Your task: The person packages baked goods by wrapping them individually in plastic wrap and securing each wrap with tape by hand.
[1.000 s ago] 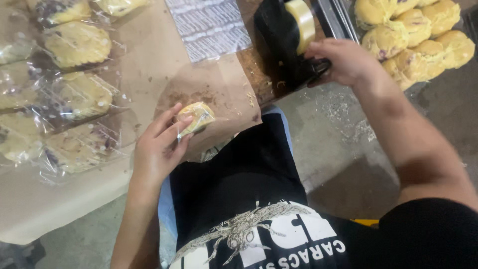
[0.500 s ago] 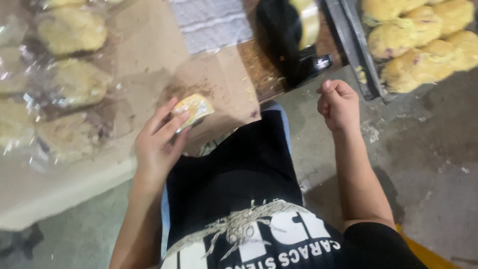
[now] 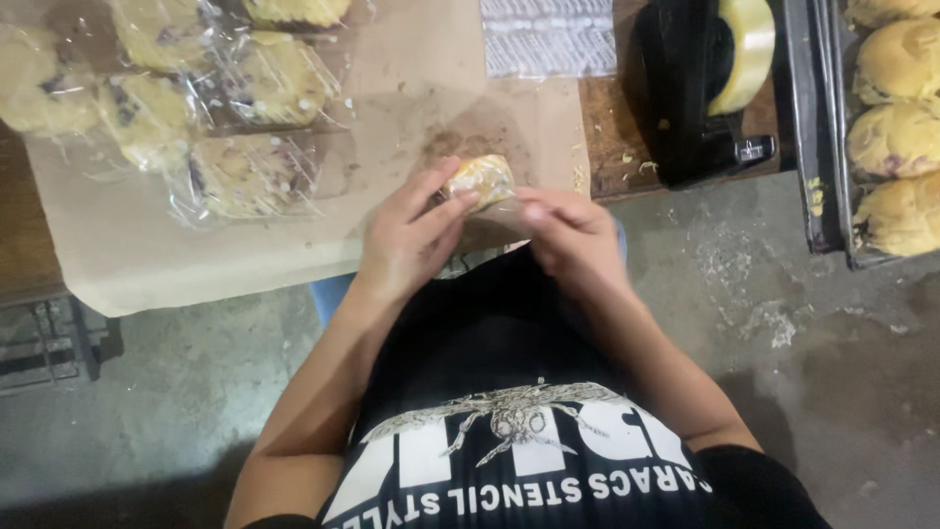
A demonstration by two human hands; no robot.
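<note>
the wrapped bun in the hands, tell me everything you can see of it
The wrapped bun is a small, rounded, pale yellow piece with darker orange-brown patches, covered in clear glossy film. It sits at the near edge of the brown paper on the table, in front of the person's chest. The left hand grips it from the left, fingers curled onto its top and side. The right hand meets it from the right, fingertips at the film beneath it. Its underside is hidden.

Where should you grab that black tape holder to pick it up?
Probably by the tape dispenser's narrow black body, coming from above with fingers on its two long sides. The tape roll sits on top and the cutter end faces the table edge, so avoid those.
</note>
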